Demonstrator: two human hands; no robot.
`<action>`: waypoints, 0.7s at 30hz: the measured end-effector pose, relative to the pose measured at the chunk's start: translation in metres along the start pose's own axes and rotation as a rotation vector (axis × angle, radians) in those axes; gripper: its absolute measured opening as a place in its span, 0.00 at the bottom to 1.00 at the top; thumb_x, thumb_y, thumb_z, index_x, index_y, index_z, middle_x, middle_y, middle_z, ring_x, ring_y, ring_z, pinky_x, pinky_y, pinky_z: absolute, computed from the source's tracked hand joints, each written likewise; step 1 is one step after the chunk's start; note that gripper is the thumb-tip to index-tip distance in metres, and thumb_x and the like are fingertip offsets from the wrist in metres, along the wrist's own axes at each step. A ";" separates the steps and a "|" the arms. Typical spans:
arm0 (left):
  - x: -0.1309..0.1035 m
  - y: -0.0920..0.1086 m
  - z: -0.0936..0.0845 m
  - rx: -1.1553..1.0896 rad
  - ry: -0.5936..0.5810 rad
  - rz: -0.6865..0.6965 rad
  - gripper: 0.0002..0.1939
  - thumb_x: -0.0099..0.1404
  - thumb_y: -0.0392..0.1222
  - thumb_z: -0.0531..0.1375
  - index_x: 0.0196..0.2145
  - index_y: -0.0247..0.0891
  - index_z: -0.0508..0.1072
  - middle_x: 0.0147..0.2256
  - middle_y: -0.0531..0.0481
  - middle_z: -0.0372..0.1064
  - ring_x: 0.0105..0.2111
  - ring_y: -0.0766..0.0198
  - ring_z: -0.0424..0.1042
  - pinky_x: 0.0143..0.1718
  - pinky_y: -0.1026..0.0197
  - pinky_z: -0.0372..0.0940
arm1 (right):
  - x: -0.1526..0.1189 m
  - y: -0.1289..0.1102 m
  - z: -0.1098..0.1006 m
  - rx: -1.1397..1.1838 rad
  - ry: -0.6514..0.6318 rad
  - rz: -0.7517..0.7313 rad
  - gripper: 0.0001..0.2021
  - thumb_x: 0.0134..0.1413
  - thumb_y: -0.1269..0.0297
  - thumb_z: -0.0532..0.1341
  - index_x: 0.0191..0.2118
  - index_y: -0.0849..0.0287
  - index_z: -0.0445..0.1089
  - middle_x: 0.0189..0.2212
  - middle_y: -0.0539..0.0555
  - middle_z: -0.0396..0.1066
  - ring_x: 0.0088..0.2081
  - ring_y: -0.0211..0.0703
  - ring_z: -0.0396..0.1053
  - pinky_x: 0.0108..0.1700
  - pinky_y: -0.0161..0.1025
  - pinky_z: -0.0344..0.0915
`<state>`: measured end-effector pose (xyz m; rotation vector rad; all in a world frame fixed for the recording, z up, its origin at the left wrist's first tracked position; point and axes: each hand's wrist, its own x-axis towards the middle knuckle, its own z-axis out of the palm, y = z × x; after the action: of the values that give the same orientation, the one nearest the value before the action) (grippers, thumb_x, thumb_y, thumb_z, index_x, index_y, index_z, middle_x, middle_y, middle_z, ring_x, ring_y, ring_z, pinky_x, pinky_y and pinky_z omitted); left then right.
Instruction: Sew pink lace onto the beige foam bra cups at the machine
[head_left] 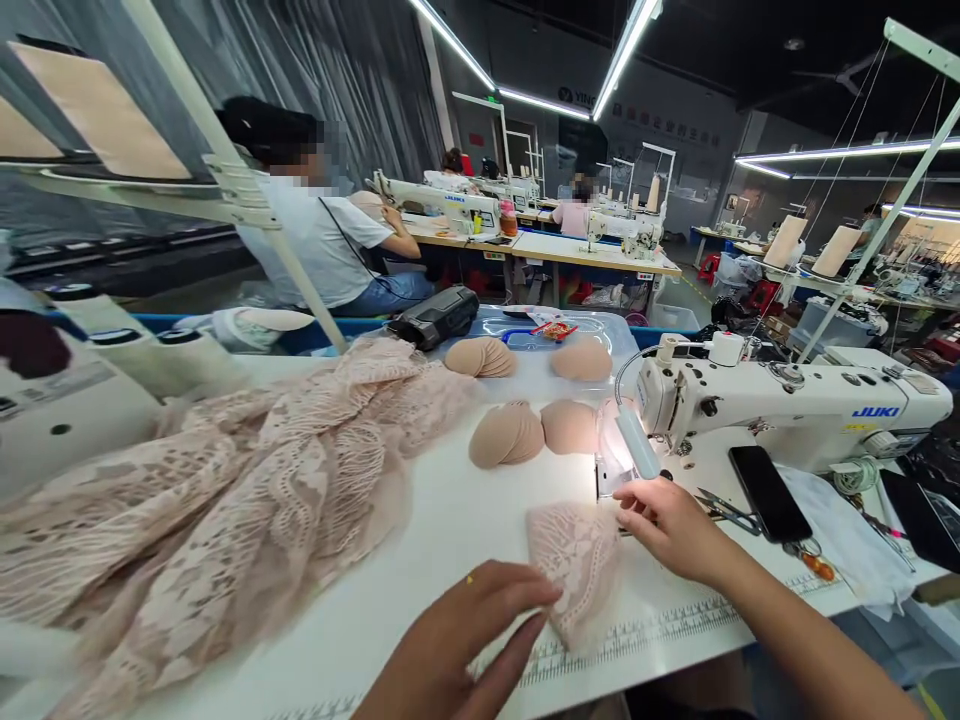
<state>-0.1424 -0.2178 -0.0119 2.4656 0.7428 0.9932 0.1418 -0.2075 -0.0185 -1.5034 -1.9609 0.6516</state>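
Head view: The lace piece point(576, 562) lies on the table point(442, 545), near the sewing machine point(787, 400). The left hand point(476, 620), fingers slightly parted, grips nothing at its left edge. The right hand point(667, 525) curls loosely beside its upper right corner; grip cannot be determined.

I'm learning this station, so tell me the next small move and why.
Probably guide the pale pink patterned lace piece toward the white JUKI sewing machine: it lies on the white table just short of the brightly lit sewing area, with the left hand by its left edge and the right hand by its upper right corner.
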 end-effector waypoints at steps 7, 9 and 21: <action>0.011 -0.019 0.050 0.114 -0.122 -0.183 0.09 0.70 0.44 0.58 0.43 0.44 0.79 0.41 0.45 0.78 0.40 0.50 0.77 0.42 0.52 0.73 | 0.016 0.001 0.033 -0.071 0.012 0.022 0.12 0.56 0.78 0.68 0.43 0.58 0.74 0.34 0.50 0.72 0.38 0.44 0.69 0.41 0.39 0.62; 0.010 -0.025 0.050 0.030 -0.106 -0.312 0.14 0.72 0.47 0.54 0.34 0.43 0.76 0.33 0.48 0.76 0.34 0.54 0.75 0.36 0.56 0.70 | 0.003 0.002 0.031 -0.034 0.017 0.054 0.11 0.58 0.77 0.67 0.45 0.57 0.73 0.33 0.49 0.72 0.36 0.43 0.69 0.40 0.38 0.62; 0.017 -0.015 0.030 -0.884 0.458 -0.952 0.26 0.48 0.59 0.75 0.37 0.40 0.76 0.34 0.47 0.77 0.33 0.54 0.76 0.36 0.57 0.74 | 0.000 -0.018 0.011 -0.048 -0.026 0.036 0.25 0.56 0.65 0.74 0.57 0.55 0.69 0.51 0.58 0.74 0.53 0.56 0.70 0.52 0.47 0.66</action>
<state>-0.1151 -0.2000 -0.0309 0.9469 1.1230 1.1170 0.1220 -0.2124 -0.0138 -1.5692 -1.9864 0.6472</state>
